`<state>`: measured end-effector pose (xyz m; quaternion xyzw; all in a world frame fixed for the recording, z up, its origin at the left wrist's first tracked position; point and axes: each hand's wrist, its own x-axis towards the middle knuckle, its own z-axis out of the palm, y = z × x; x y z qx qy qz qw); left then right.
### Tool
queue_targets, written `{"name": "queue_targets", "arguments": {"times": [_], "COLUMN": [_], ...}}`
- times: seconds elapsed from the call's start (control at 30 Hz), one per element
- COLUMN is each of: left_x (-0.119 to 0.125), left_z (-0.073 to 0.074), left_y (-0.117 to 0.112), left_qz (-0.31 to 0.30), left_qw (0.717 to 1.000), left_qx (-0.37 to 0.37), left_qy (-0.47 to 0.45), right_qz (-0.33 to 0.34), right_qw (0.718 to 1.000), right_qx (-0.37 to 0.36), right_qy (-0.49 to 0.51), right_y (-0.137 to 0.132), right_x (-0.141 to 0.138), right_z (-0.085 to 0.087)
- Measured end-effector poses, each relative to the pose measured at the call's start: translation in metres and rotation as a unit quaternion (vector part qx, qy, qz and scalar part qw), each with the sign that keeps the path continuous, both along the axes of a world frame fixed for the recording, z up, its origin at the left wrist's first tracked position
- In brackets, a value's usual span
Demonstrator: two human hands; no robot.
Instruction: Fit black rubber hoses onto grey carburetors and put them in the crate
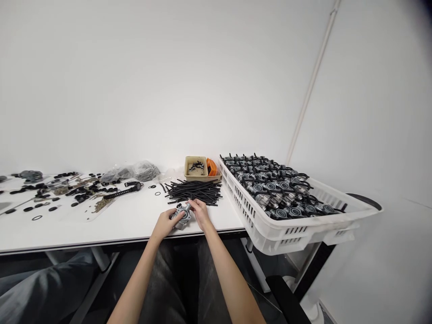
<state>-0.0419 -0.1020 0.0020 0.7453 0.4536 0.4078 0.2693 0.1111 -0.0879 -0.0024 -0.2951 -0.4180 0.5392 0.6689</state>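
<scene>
**Left hand (166,222) and right hand (200,213) meet on a silver-grey cast-metal part with a round opening (184,215)**

The metal part is at the near edge of a long white table (135,229), in front of the person's lap. The left hand holds it from the left side, thumb laid over its upper face. The right hand's fingers are drawn narrowly together at its upper right end; whether they pinch the part itself or something small on it, I cannot tell.

Just beyond the hands lies a loose pile of short, thin black tubes (194,192). Behind that pile stands a shallow beige plastic tray (195,178) with small dark pieces inside, next to an orange plastic container (211,167). To the right, a large white plastic basket with slotted walls (265,235) holds rows of grey metal parts with black tubing (283,185).

To the left lie a black wristwatch (123,191), a heap of tiny brass-coloured pieces (100,205) and a clear plastic bag (146,171).
</scene>
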Motion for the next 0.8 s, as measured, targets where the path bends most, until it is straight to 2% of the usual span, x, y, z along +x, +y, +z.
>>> {"name": "queue_targets", "arguments": {"times": [0.43,0.8], "left_x": [0.0002,0.0003], "left_z": [-0.0006,0.0022], "left_y": [0.0008,-0.0021], "left_qz": [0.002,0.002], "left_qw": [1.0,1.0], "left_qx": [-0.003,-0.001], "left_qy": [0.005,-0.017], "right_qz": [0.027,0.009], "right_qw": [0.999,0.999], "right_qx": [0.04,0.035], "right_qy": [0.001,-0.015], "right_y": [-0.005,-0.0019], "right_x": [0.0045,0.0036], "right_z": [0.0006,-0.003]}}
